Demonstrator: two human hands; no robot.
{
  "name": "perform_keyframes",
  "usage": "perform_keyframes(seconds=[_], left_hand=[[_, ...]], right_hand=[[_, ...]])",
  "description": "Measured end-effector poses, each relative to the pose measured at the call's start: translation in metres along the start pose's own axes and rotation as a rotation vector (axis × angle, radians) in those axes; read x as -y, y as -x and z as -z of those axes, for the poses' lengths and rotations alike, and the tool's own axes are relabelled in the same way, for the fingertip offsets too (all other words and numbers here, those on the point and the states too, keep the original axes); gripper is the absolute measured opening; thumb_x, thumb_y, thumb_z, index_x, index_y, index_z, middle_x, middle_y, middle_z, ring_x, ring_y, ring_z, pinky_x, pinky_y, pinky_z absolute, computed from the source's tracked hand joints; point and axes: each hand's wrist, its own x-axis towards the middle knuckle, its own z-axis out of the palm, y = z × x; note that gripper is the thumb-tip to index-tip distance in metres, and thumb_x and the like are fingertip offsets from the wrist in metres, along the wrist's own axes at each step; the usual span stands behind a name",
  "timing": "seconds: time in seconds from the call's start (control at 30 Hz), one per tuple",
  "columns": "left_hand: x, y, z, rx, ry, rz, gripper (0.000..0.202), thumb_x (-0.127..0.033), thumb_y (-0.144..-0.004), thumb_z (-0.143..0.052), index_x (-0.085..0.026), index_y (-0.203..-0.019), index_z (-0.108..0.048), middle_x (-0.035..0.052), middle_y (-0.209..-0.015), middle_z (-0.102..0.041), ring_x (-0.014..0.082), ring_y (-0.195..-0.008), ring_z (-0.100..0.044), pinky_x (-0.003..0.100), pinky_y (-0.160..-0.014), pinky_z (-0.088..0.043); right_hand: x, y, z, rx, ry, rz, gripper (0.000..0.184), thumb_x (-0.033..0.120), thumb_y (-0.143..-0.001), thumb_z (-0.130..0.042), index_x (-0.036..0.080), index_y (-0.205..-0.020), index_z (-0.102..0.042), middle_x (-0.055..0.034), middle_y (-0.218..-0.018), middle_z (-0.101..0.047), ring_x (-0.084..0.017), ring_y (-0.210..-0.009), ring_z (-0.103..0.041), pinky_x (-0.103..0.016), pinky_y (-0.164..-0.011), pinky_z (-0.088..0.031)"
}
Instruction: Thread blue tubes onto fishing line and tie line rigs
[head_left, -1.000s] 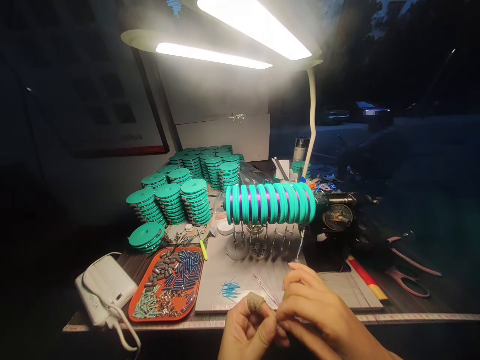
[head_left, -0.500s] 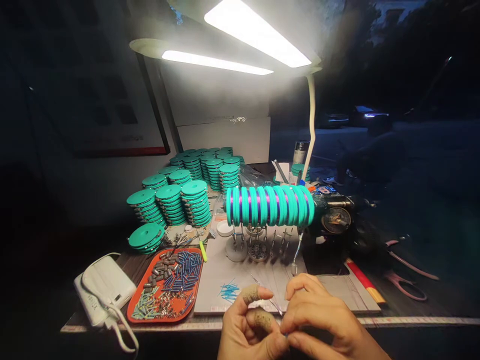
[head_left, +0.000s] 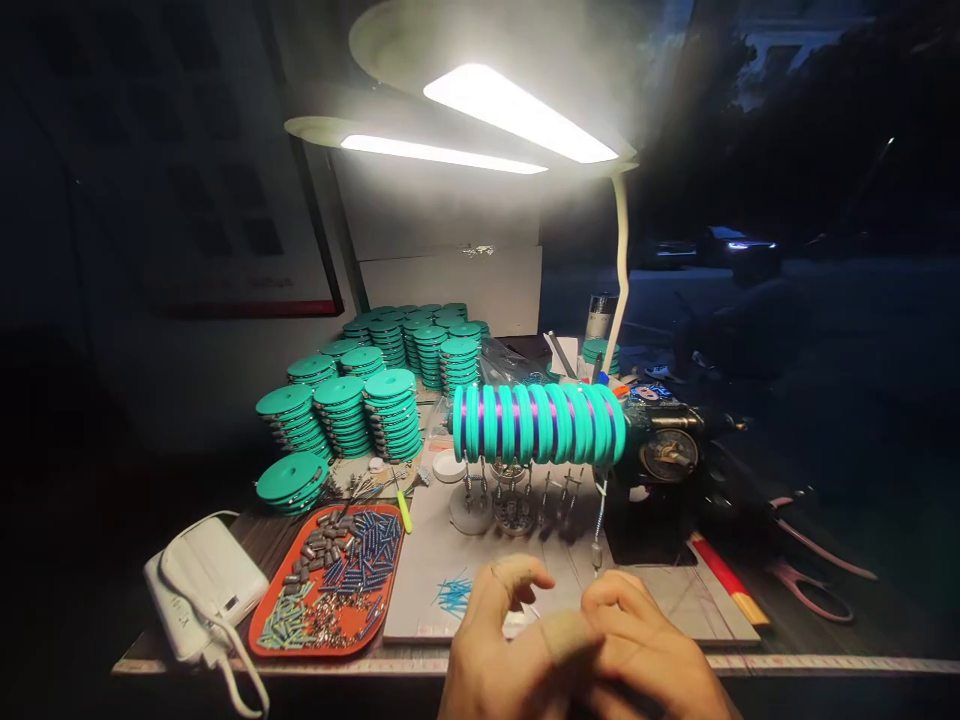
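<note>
Head cam: vs 0.5 s ago, L hand (head_left: 510,650) has rolled over toward R hand (head_left: 645,645) and now overlaps it, so pinch pt is hidden; prob. a regrip mid fine two-handed work. Both curled & touching at front of grey board (head_left: 420,560), can't tell if either grips anything. Nearest: grey weight (head_left: 596,556) hanging under teal spool row (head_left: 536,425), just beyond R; blue bits (head_left: 453,595) near L.

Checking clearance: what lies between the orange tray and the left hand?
Head view: a small pile of thin blue pieces, on the pale board between tray and left hand.
</note>
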Motion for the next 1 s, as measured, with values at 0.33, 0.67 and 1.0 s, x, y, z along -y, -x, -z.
perform_keyframes(seconds=[0.33,0.67,1.0], left_hand=[[0.006,0.003,-0.003,-0.103,-0.185,-0.168,0.013,-0.031,-0.078,-0.057,-0.022,-0.071,-0.064,0.0056,-0.088,-0.054,0.0158,-0.07,-0.051,0.026,-0.063,-0.042],[0.01,0.004,0.012,0.335,0.35,0.53,0.034,-0.051,-0.078,-0.05,-0.02,-0.081,-0.066,-0.0015,-0.066,-0.05,0.0122,-0.057,-0.043,0.024,-0.059,-0.035],[0.018,0.008,0.004,0.455,0.673,0.792,0.038,-0.052,-0.065,-0.065,-0.014,-0.066,-0.06,-0.0035,-0.06,-0.045,0.0075,-0.052,-0.034,0.021,-0.05,-0.025]], right_hand=[[0.003,0.0,-0.004,-0.054,-0.063,-0.07,0.015,0.02,-0.086,-0.045,0.02,-0.075,-0.054,-0.0007,-0.059,-0.058,-0.016,-0.064,-0.047,-0.029,-0.059,-0.038],[0.015,-0.013,0.016,0.029,-0.099,-0.199,0.008,0.014,-0.078,-0.054,0.019,-0.074,-0.058,-0.0012,-0.06,-0.057,-0.016,-0.066,-0.05,-0.027,-0.059,-0.043],[0.014,-0.013,0.013,0.109,-0.181,-0.306,0.014,0.018,-0.081,-0.05,0.018,-0.07,-0.06,-0.0025,-0.062,-0.057,-0.017,-0.07,-0.05,-0.03,-0.063,-0.042]])
